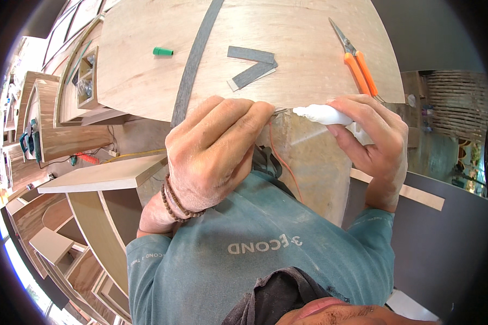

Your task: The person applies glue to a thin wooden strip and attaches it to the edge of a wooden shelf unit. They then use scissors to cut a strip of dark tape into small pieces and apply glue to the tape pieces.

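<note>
My right hand is closed around a small white squeeze bottle, whose tip points left toward my other hand. The fingers of my left hand are pinched together at the near edge of the plywood table; what they hold is mostly hidden, with only a thin dark sliver showing by the fingertips. Just beyond lie short grey wood-grain strips, one showing a pale edge underneath. A long grey strip runs away from beside my left wrist. Scissors with orange handles rest at the right, blades partly apart.
A green cap lies on the plywood tabletop at the left. Beside my left arm stands a wooden cabinet part. An orange cord crosses the floor. A dark panel with a wood strip is at the right.
</note>
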Demonstrator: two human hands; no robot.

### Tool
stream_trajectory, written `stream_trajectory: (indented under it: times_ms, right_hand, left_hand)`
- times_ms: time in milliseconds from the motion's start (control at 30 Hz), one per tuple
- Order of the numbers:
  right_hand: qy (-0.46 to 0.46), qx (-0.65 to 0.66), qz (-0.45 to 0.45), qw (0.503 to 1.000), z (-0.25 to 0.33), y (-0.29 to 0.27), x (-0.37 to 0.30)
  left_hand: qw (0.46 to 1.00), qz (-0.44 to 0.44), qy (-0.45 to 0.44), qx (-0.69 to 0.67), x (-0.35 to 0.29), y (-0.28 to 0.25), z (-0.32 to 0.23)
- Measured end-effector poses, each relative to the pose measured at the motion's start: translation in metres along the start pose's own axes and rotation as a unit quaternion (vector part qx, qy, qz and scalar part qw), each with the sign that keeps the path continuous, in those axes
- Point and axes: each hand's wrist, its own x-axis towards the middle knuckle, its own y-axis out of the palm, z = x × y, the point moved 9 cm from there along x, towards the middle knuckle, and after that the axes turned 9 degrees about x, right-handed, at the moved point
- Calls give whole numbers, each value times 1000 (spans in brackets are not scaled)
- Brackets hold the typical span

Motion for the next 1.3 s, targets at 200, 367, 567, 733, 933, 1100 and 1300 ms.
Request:
stream_trajectory:
  times_ms: [200,367,567,733,933,1100,1300]
  right_hand:
    - [-17,-38,7,999,11,-2,3]
    - [-17,-69,19,997,16,-2,6]
    - [-28,-91,18,995,19,-2,7]
    - [-40,-111,11,993,20,-4,5]
    - [-52,-135,14,989,26,-6,7]
    - [-51,-147,7,988,28,-6,7]
    - [-51,-162,0,985,29,-6,7]
  left_hand:
    - [1000,8,3,-3,-3,1,0]
    - [1000,-8,8,1,-8,-2,0]
    - [1000,-7,10,6,-10,-2,1]
    - [1000,-1,6,3,-11,0,1]
    - [1000,9,-7,0,-12,2,2]
    - [1000,3,-7,4,-12,1,2]
    - [1000,7,-12,0,-12,2,3]
